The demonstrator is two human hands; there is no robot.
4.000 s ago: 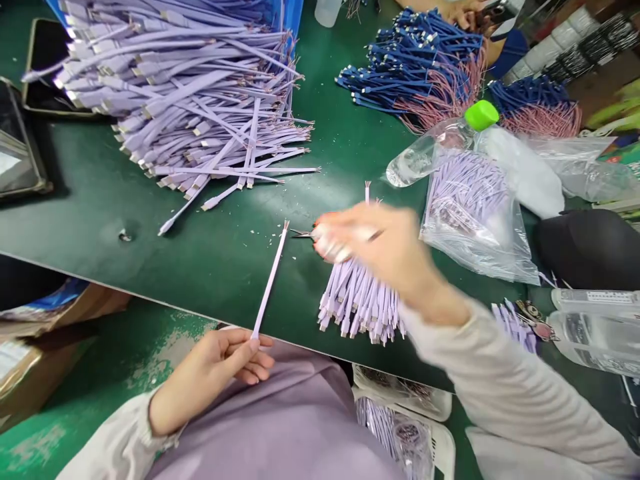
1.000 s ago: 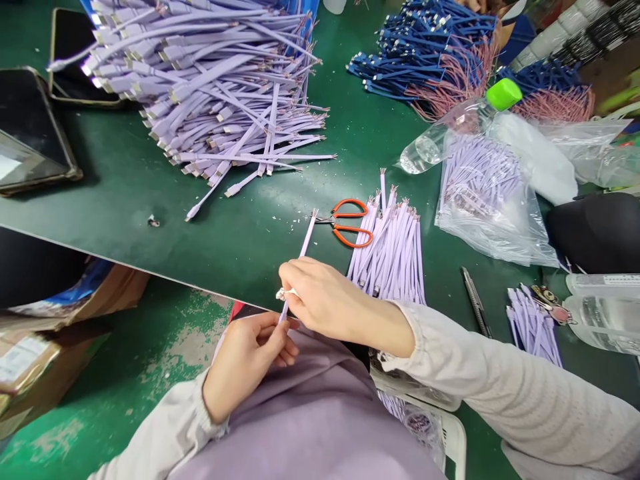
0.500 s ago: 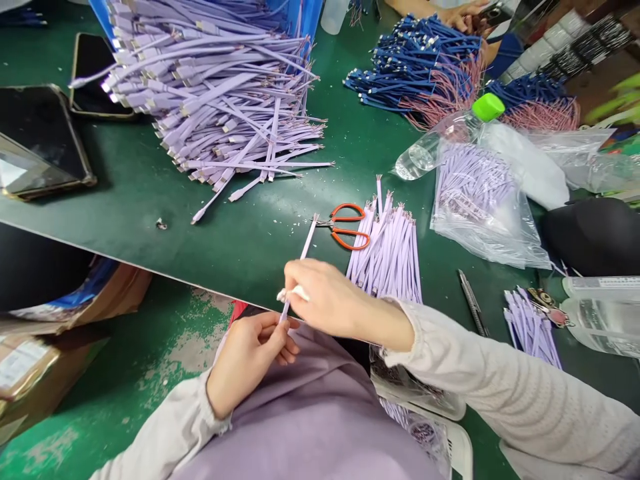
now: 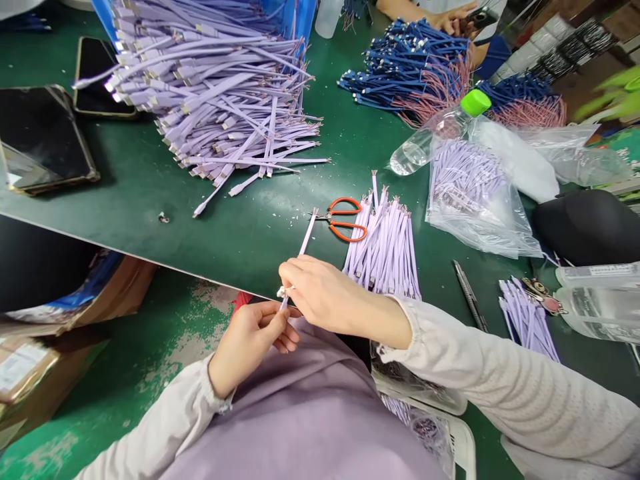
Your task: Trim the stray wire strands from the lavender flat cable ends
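My left hand [image 4: 253, 340] is closed, pinching the near end of a flat lilac cable [image 4: 309, 232] between thumb and fingers at the table's edge. The cable's far end, with bare wire tips, points away over the table. Just above, my right hand [image 4: 333, 293] is closed on a small white wad [image 4: 282, 292] pressed against the cable. Whether the wad is tissue or cotton I cannot tell, and the right fingertips are partly hidden. Orange-handled scissors [image 4: 348, 225] lie beyond, their tips near the cable's far end. Right of them is a bundle of lilac cables [image 4: 387, 250].
A large pile of lilac cables [image 4: 215, 93] spills from a blue bin [image 4: 306, 27]. Two phones lie left. Blue cables [image 4: 415, 57], a green-capped bottle [image 4: 415, 152], a bagged bundle [image 4: 467, 180] and a pen-like tool [image 4: 470, 297] lie right. A co-worker's hand [image 4: 457, 20] holds a phone.
The white wad sits slightly differently at my right fingertips, and less of it sticks out over the fingers. Both hands stay at the cable. The view has shifted slightly.
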